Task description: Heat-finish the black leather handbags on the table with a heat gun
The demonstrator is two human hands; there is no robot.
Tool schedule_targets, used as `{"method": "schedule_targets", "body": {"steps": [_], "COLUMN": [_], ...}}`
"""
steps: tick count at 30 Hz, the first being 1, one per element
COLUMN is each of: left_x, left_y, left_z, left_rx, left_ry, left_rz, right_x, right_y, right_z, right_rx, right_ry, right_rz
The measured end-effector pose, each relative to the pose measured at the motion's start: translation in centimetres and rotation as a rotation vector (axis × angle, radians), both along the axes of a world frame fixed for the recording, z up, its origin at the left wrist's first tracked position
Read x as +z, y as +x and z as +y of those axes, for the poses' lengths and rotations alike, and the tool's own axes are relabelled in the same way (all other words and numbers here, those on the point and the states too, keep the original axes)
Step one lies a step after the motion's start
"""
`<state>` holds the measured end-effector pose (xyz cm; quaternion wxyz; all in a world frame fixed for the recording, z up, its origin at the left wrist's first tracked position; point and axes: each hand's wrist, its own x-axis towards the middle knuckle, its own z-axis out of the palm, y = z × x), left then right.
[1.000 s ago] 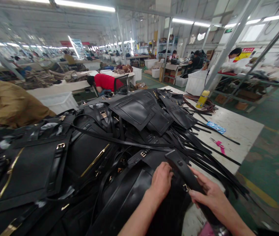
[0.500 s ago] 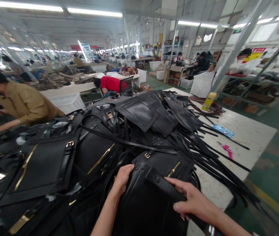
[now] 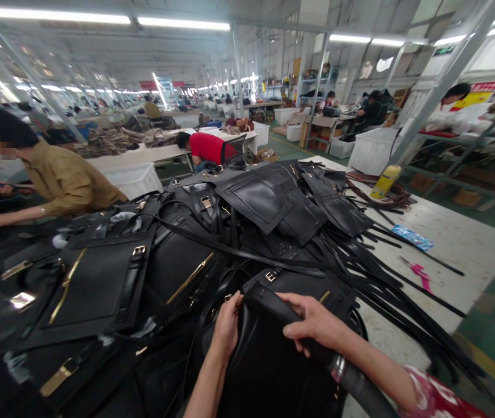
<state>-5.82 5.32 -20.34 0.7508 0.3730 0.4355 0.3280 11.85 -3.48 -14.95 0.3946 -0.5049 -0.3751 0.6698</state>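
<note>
Black leather-like bag [image 3: 269,360], at the near edge of the surface [image 3: 461,238]: your left hand [image 3: 228,325] pinches its upper margin; your right hand [image 3: 315,319] grips a dark tube [image 3: 273,306]. Probably light, supple, slightly slick; hold it by that margin.

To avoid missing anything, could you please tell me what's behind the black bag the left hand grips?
Behind the black bag, a black panel shows a gold buckle and part of a gold zipper. The bag covers its lower part, which cannot be seen.
</note>
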Motion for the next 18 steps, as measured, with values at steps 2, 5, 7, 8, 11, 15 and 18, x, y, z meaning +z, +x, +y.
{"method": "schedule_targets", "body": {"steps": [2, 5, 7, 8, 11, 15, 18], "left_x": [-0.3, -0.6, -0.7, -0.7, -0.6, -0.7, -1.0], "left_y": [0.0, -0.3, -0.4, -0.5, -0.5, -0.4, -0.4], "left_z": [0.0, 0.1, 0.3, 0.4, 0.3, 0.0, -0.2], "left_rx": [0.018, 0.005, -0.036, -0.059, -0.092, -0.083, -0.055], "left_ry": [0.002, 0.012, 0.002, -0.006, -0.016, -0.013, -0.016], "left_rz": [-0.008, -0.019, -0.036, -0.047, -0.078, -0.099, -0.074], "right_x": [0.1, 0.9, 1.7, 2.0, 2.4, 1.7, 1.2], "right_y": [-0.3, 0.0, 0.7, 1.0, 1.5, 0.8, 0.2], "right_z": [1.3, 1.9, 1.2, 0.6, -0.8, -0.6, -0.2], "right_rx": [-0.061, -0.168, -0.164, -0.143, -0.057, -0.014, -0.029], "right_ry": [0.046, 0.101, 0.094, 0.08, 0.012, -0.019, 0.0], "right_rz": [-0.029, -0.062, -0.049, -0.036, 0.002, 0.033, 0.046]}}
